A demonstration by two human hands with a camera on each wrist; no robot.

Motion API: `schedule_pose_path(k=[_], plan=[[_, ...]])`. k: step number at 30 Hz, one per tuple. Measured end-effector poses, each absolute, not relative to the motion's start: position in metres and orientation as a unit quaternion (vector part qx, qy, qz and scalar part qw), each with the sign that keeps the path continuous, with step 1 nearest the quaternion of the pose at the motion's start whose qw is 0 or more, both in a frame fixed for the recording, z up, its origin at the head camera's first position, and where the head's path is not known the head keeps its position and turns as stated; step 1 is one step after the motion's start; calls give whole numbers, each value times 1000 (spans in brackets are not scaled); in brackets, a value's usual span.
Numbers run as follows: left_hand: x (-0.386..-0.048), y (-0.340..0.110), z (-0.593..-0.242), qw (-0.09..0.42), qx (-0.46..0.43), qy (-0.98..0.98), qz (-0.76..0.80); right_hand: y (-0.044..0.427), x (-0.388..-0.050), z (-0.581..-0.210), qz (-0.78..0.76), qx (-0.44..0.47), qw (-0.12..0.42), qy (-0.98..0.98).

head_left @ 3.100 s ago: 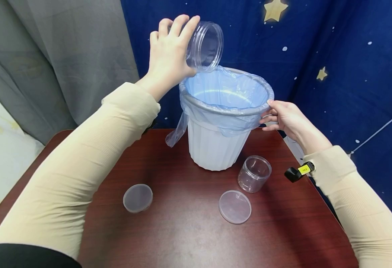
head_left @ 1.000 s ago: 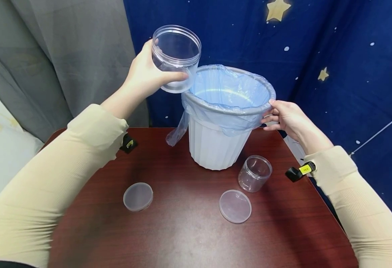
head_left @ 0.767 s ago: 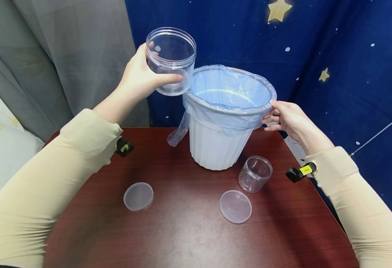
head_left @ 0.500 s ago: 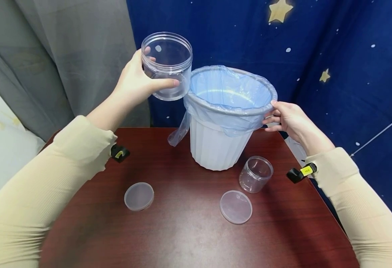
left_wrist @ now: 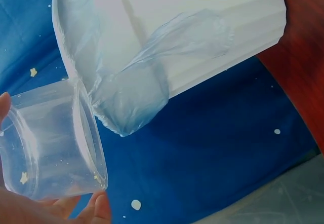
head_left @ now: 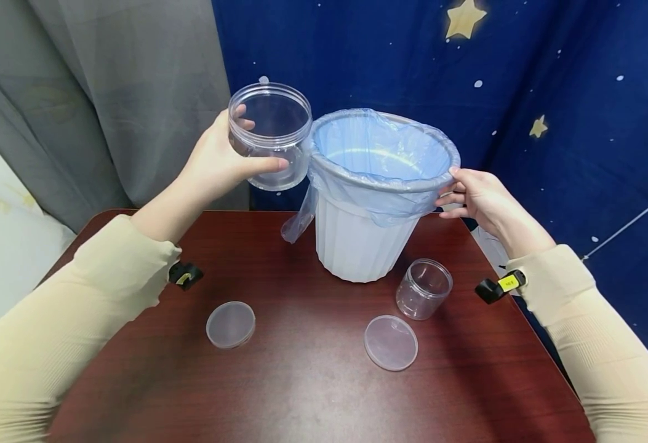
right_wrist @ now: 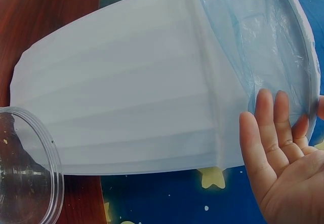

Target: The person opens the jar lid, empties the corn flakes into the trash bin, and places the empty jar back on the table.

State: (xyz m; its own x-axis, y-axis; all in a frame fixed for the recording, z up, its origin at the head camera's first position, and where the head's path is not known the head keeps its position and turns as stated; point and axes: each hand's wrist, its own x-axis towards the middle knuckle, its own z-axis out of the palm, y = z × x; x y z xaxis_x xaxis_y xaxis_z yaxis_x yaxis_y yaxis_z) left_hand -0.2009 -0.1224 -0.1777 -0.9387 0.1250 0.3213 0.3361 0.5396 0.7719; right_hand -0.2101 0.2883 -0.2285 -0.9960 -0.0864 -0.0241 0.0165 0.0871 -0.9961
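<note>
My left hand [head_left: 215,154] grips a clear plastic jar [head_left: 279,169] by its side, thumb in front and fingers behind. The jar is upright, mouth up, held in the air just left of a white trash can [head_left: 357,240] with a blue liner bag [head_left: 368,144]. No contents show in it. My right hand [head_left: 481,197] pinches the can's right rim between thumb and index finger; its other fingers [right_wrist: 266,117] extend loosely beside the can. A second clear jar [head_left: 423,292] stands open on the table, with a round clear lid [head_left: 391,343] near it. Another lid [head_left: 231,325] lies farther left.
The dark red wooden table [head_left: 301,381] carries the can at its back edge. A loose end of the liner [head_left: 298,224] hangs at the can's left. Grey [head_left: 135,92] and blue star-patterned curtains [head_left: 523,74] hang behind.
The left hand has turned the jar from tipped sideways over the can to upright, then moved it left and down. The right hand stays at the rim.
</note>
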Motion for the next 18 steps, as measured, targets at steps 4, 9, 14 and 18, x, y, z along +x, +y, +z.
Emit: schedule_pose_path(k=[4, 9, 14, 18], plan=[[-196, -125, -185, 107, -139, -867, -466, 288, -210, -228, -676, -24, 38, 736], [-190, -128, -193, 104, -149, -865, -468, 289, -210, -229, -679, -25, 38, 732], [-186, -132, -203, 106, -158, -862, -471, 289, -211, -229, -678, -27, 36, 733], [-183, -135, -212, 99, -159, -861, -472, 289, -211, -229, -678, -26, 36, 733]])
